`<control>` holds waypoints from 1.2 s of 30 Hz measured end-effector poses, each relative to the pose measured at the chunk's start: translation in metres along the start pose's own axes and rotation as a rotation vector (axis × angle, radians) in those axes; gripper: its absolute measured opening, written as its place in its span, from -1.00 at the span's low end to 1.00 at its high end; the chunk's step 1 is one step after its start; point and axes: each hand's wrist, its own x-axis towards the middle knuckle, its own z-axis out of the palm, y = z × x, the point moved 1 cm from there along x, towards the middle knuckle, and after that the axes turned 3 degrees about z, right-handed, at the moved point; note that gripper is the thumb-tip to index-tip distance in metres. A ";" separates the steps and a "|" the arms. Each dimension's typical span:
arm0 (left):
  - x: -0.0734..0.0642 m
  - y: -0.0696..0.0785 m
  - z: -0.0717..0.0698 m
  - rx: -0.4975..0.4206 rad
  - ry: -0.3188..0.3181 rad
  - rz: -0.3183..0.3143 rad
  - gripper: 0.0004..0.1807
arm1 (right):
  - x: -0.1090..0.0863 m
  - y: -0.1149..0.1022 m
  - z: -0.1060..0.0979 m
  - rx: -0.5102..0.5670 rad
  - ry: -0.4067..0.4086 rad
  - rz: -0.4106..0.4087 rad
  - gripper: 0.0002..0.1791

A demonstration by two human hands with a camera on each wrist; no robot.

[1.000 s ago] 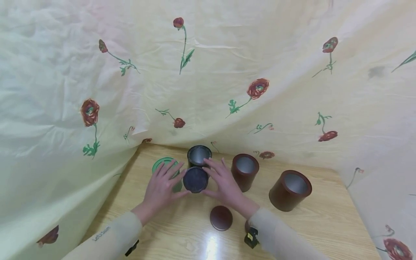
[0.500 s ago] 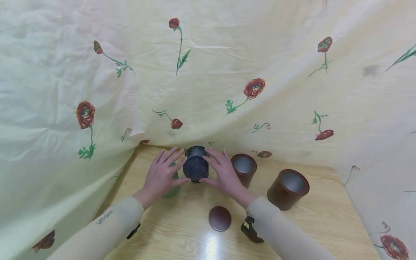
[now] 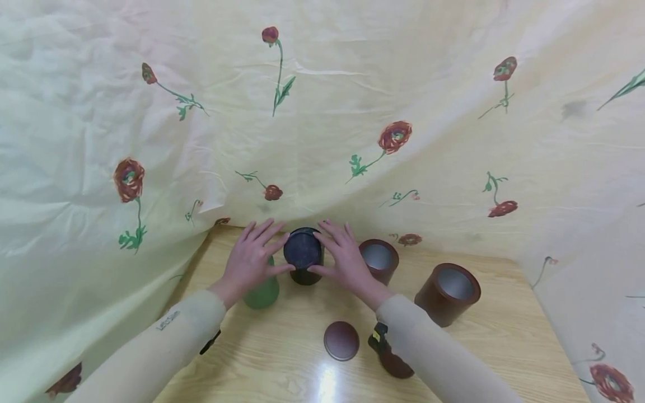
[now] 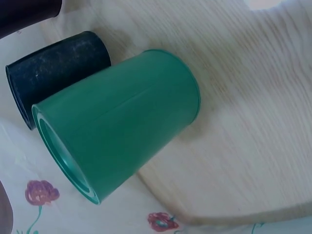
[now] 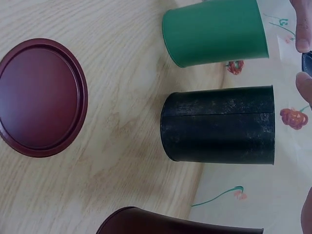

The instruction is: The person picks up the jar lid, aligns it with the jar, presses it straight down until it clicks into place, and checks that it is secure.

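Observation:
A round black lid is held between both hands above the black can, overlapping its mouth in the head view. My left hand pinches the lid's left edge with thumb and fingertips, the other fingers spread. My right hand pinches the opposite edge in the same way. In the right wrist view the lid shows just at the border between fingertips, apart from the can's rim. The green can, with a green lid in its top, stands close beside the black can, partly hidden by my left hand in the head view.
Two open dark red cans stand to the right, one behind my right hand and one farther right. A dark red lid lies on the wooden table, another near my right sleeve. Flowered cloth hangs behind.
Both hands have carried the black lid away from me, from in front of the black can to over its mouth. The cans have stayed put.

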 end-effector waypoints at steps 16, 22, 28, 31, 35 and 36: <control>0.013 -0.014 0.013 0.044 -0.116 0.016 -0.15 | 0.005 0.016 0.012 -0.020 -0.027 0.057 -0.09; 0.017 -0.017 0.018 0.048 -0.170 0.022 -0.18 | 0.007 0.021 0.015 0.011 -0.044 0.087 -0.10; 0.023 -0.021 0.023 0.030 -0.226 0.010 -0.17 | 0.009 0.024 0.018 0.034 -0.065 0.118 -0.12; 0.025 -0.022 0.025 0.013 -0.265 -0.003 -0.17 | 0.010 0.027 0.019 0.026 -0.097 0.146 -0.12; 0.028 -0.024 0.028 -0.014 -0.317 -0.026 -0.17 | 0.013 0.030 0.019 0.021 -0.152 0.181 -0.12; 0.028 -0.025 0.029 -0.021 -0.329 -0.033 -0.17 | 0.014 0.031 0.020 0.019 -0.167 0.188 -0.12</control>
